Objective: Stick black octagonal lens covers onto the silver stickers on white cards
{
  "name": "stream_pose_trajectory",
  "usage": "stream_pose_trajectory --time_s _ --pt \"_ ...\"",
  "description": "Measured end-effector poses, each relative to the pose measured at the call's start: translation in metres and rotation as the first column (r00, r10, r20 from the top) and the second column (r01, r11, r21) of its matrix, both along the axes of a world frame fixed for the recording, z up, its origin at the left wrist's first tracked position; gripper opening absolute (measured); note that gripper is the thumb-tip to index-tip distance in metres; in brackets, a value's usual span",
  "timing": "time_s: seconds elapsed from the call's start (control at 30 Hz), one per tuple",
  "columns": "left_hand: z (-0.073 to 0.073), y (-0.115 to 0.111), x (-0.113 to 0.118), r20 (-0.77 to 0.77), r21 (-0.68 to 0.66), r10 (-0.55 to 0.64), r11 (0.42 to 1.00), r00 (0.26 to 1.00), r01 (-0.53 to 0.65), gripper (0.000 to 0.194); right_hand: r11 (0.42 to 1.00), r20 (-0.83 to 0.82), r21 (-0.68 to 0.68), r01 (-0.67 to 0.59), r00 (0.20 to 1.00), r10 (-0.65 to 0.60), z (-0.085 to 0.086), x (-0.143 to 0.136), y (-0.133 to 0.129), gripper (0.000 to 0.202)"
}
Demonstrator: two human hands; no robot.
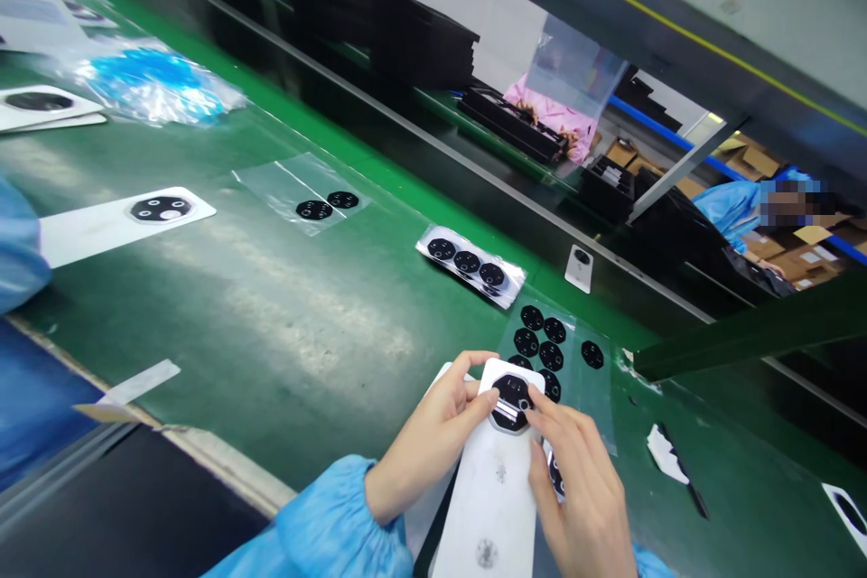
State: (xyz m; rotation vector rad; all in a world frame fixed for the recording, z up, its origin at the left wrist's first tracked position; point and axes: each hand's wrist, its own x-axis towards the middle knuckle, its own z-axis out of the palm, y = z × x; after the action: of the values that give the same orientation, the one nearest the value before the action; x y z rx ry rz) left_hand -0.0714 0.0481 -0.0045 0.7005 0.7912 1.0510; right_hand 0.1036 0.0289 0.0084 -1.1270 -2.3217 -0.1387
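Note:
A white phone back cover (498, 497) stands tilted in front of me, with a black camera lens cover (513, 390) at its upper end. My left hand (443, 420) grips the upper left edge, its thumb on the rim of the lens cover. From the other side, my right hand (582, 479) holds the right edge and presses its thumb and index finger near the lens cover's right rim. More white covers lie partly hidden beneath. Just beyond my hands, several black lens covers (526, 342) rest on a clear plastic sheet (596, 397).
On the green bench (271, 316) lie a white strip with black lens covers (467, 264), a clear bag (271, 185), a black pen-like tool (691, 488) and blue plastic film (155, 81). A co-worker's blue sleeve (20, 244) is at left. A green post (745, 334) stands right.

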Motion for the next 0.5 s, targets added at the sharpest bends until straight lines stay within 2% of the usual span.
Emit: stream_pose_trajectory --time_s 0.5 --pt "0.0007 0.0009 -0.0018 -0.007 0.024 -0.031 0.999 1.0 0.031 0.046 0.999 0.018 0.05 -0.001 1.0 0.0 -0.0037 0.0024 -0.0028 0.03"
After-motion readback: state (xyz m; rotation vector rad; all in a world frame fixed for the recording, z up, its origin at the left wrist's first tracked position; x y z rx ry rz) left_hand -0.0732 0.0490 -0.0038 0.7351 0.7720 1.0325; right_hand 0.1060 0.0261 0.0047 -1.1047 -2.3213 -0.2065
